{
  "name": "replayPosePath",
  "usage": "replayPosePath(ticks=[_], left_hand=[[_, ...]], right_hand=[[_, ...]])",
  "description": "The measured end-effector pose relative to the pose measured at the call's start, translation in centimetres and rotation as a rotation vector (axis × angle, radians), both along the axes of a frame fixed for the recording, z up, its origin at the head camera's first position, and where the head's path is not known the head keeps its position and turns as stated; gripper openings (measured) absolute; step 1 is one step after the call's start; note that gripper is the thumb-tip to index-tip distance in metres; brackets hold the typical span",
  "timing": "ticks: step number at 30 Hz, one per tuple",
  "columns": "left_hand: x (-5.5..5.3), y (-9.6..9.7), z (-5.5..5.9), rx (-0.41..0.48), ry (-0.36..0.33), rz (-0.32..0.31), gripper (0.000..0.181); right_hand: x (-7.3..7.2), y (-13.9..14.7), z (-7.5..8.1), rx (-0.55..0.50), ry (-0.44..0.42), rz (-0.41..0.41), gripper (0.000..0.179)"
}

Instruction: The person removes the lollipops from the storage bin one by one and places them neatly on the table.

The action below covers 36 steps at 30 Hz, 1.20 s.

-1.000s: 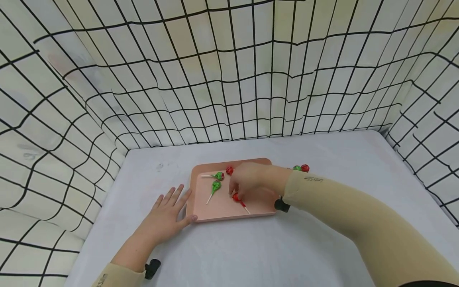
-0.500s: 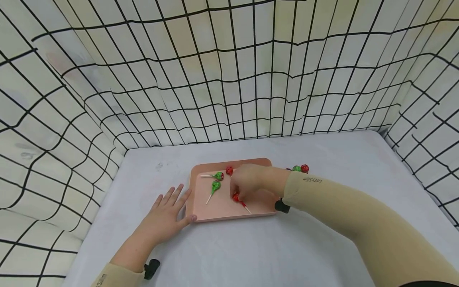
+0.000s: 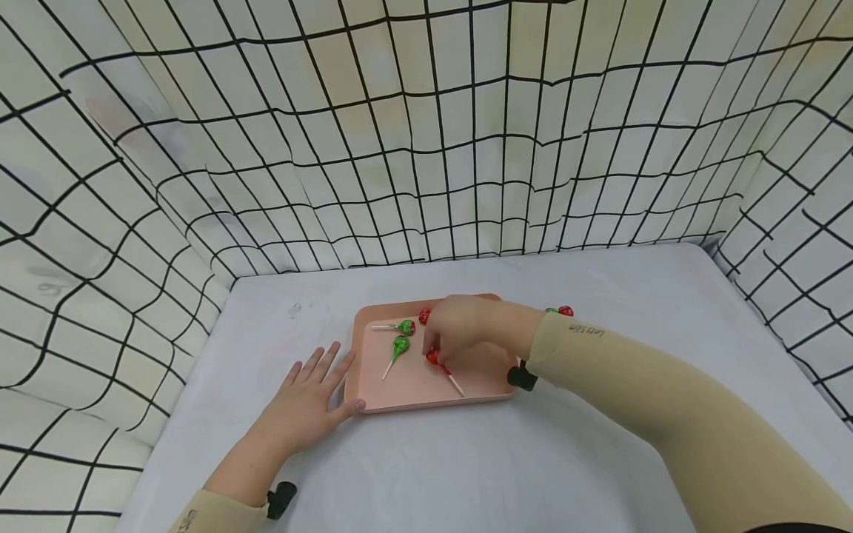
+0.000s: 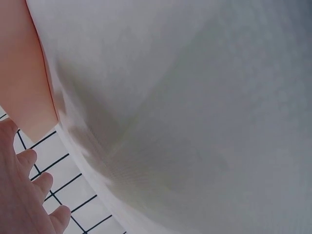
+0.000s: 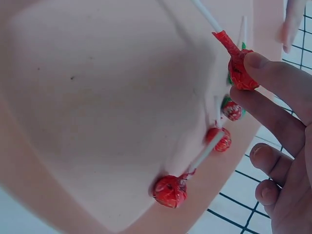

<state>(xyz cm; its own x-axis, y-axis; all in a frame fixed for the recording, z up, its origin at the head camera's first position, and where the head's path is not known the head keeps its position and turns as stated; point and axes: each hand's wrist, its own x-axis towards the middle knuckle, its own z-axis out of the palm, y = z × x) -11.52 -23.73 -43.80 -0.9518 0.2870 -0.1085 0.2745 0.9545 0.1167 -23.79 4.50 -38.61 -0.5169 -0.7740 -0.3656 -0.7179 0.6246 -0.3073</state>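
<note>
My right hand [image 3: 458,326] is over the pink tray [image 3: 373,400]. In the right wrist view its thumb and index finger pinch a red-wrapped lollipop [image 5: 241,70] by the candy head, the white stick pointing away from the hand. The other fingers curl loosely beside it. My left hand [image 3: 309,403] lies spread, with fingertips and thumb at the tray's left rim. Inside the tray, two green-wrapped lollipops [image 3: 400,345] lie on the left. Two more red lollipops [image 5: 170,191] lie along the far side, partly hidden by the right hand in the head view.
Beyond the right forearm, a green lollipop [image 3: 552,311] and a red lollipop [image 3: 566,311] show on the white table [image 3: 626,285], partly covered by the sleeve. A black wire grid [image 3: 466,163] with white backing stands around the table's back and sides.
The right hand has moved slightly up and left, with the red lollipop's head shifting along with it. The left hand stays at the tray rim.
</note>
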Motion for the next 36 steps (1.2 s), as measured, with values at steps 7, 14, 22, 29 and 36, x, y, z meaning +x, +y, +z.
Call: replayPosePath(ticks=[7, 14, 22, 29, 36], left_hand=[[0.0, 0.0, 0.1, -0.001, 0.001, -0.003, 0.087], [0.1, 0.2, 0.5, 0.0, 0.006, -0.012, 0.087], [0.3, 0.3, 0.9, -0.004, 0.013, -0.014, 0.087], [0.2, 0.2, 0.7, 0.003, 0.008, -0.012, 0.088], [0.2, 0.1, 0.4, 0.001, 0.003, -0.01, 0.088]], right_hand=[[-0.4, 0.6, 0.8, -0.037, 0.02, -0.021, 0.025], [-1.2, 1.9, 1.6, -0.107, 0.06, 0.009, 0.027], [-1.3, 3.4, 2.8, -0.136, 0.099, -0.045, 0.026], [-1.6, 5.4, 3.3, -0.153, 0.09, -0.148, 0.023], [-2.2, 8.2, 3.1, -0.154, 0.071, -0.212, 0.028]])
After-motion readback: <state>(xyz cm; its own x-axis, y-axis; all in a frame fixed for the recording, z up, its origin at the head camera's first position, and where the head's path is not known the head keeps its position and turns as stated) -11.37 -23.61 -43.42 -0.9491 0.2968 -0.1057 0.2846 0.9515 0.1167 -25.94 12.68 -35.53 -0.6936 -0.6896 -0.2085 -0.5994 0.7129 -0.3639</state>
